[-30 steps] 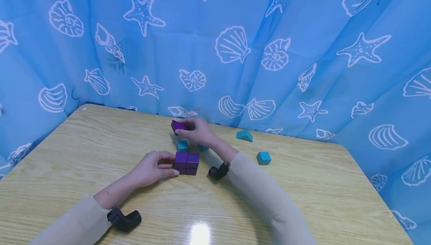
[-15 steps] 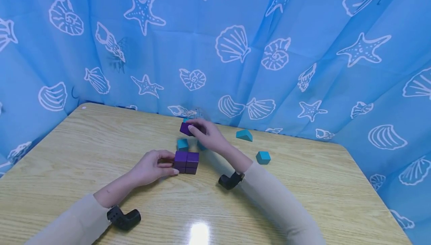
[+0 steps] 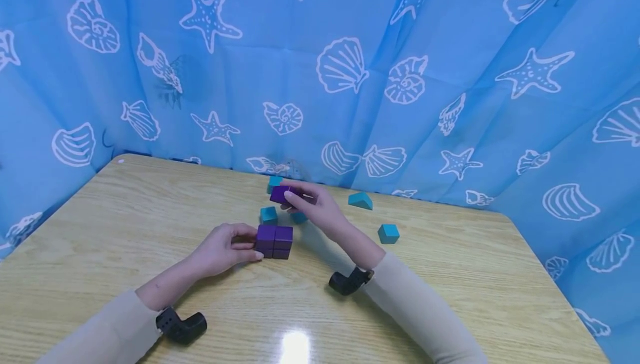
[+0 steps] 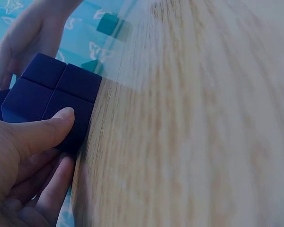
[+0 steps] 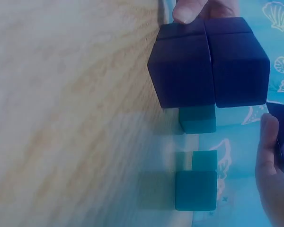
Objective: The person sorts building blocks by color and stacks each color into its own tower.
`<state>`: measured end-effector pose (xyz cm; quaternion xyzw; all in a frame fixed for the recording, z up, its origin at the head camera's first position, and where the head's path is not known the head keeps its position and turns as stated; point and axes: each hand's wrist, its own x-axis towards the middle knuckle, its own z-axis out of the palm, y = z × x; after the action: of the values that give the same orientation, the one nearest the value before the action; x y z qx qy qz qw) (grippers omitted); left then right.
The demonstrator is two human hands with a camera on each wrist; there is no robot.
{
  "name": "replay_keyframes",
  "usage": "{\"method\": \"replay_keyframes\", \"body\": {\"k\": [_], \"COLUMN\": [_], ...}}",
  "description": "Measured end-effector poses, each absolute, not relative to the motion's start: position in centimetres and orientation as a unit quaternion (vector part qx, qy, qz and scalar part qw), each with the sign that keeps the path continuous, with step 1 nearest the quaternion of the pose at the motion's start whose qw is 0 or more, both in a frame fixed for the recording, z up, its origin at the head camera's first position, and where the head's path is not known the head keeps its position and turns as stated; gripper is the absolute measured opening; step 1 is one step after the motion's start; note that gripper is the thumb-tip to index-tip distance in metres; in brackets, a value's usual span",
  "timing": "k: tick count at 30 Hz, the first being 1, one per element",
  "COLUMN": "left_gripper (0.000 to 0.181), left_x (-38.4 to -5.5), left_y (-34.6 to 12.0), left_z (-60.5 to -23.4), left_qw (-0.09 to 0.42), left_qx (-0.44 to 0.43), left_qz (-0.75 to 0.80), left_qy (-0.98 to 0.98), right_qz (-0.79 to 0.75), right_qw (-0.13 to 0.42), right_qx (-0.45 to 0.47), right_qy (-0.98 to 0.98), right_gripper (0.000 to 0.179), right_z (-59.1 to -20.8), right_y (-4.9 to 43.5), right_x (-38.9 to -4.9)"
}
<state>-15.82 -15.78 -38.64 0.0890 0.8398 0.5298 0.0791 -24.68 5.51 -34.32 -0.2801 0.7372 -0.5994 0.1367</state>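
Note:
In the head view, my left hand (image 3: pixel 225 250) holds the left side of a stack of purple cubes (image 3: pixel 274 240), two wide and two high, on the wooden table. The left wrist view shows its thumb (image 4: pixel 52 130) pressed on the face of one cube, fingers curled at the side. Beyond the stack, my right hand (image 3: pixel 322 208) pinches another purple block (image 3: pixel 281 194) between thumb and fingers, raised above the table. Its full shape is partly hidden by the fingers. Teal cubes (image 3: pixel 268 215) stand just behind the stack, below and beside the right hand.
Behind the held block is a teal cube (image 3: pixel 274 182), and another teal piece (image 3: pixel 299 217) lies under the right hand. To the right sit a teal wedge-shaped block (image 3: pixel 360 200) and a teal cube (image 3: pixel 388 233). A blue curtain (image 3: pixel 215 75) hangs along the table's far edge.
My right hand has shifted right and slightly nearer with the purple block, turning it and uncovering the far teal cube. The left hand has stayed on the stack.

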Motion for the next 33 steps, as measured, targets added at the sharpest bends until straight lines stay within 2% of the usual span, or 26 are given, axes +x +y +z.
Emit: {"method": "replay_keyframes", "body": {"k": [9, 20, 33], "left_gripper": [0.041, 0.04, 0.041], "left_x": [-15.9, -16.0, -16.0], "left_y": [-16.0, -16.1, -16.0], "left_z": [-38.7, -38.9, -38.9], "left_qw": [0.077, 0.084, 0.087], "left_qx": [0.09, 0.095, 0.098], "left_qz": [0.532, 0.54, 0.543], "left_qy": [0.839, 0.832, 0.83], "right_qz": [-0.618, -0.539, -0.497], "right_qw": [0.153, 0.094, 0.099], "right_qx": [-0.247, -0.294, -0.331], "right_qy": [0.73, 0.784, 0.796], "right_gripper": [0.048, 0.034, 0.033], "right_z": [-34.0, -34.4, -35.4], "right_y": [5.9, 6.2, 5.9], "right_x": [-23.9, -22.6, -21.4]}}
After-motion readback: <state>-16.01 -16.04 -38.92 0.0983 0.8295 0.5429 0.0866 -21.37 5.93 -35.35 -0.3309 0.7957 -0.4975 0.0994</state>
